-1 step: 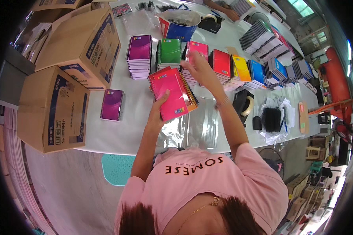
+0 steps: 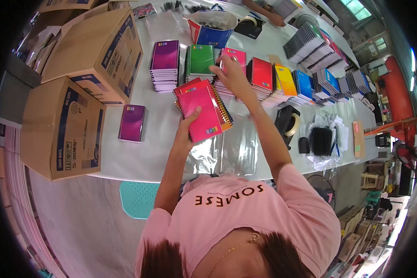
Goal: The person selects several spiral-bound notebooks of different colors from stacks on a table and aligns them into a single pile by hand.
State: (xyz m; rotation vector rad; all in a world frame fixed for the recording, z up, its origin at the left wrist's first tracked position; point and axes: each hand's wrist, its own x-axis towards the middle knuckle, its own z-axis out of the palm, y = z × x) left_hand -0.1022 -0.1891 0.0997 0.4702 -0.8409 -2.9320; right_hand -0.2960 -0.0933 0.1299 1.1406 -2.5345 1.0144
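My left hand (image 2: pixel 186 129) grips a fanned bundle of spiral notebooks (image 2: pixel 201 116) over the table, thumb across the pink top cover. Red and orange-yellow edges show below that cover. Held above the pink notebook stack (image 2: pixel 235 54), my right hand (image 2: pixel 236 82) has its thumb and fingers apart, with nothing seen between them. Whether its fingertips touch the stack I cannot tell. The green notebook stack (image 2: pixel 199 59) stands just left of that hand. Further left is a purple notebook stack (image 2: pixel 165 55); red (image 2: pixel 262 74), yellow (image 2: pixel 285 81) and blue (image 2: pixel 303 85) stacks continue to the right.
One purple notebook (image 2: pixel 133 123) lies near the cardboard boxes (image 2: pixel 81 129) at left. Clear plastic sleeves (image 2: pixel 238 150) lie below my hands. A tape dispenser (image 2: pixel 287 124) sits to the right. Behind the stacks stands a blue-red container (image 2: pixel 213 34). A co-worker's hand (image 2: pixel 276 20) rests at the far edge.
My right hand has shifted slightly left and its fingers have altered their pose. The notebook bundle in my left hand has moved slightly left.
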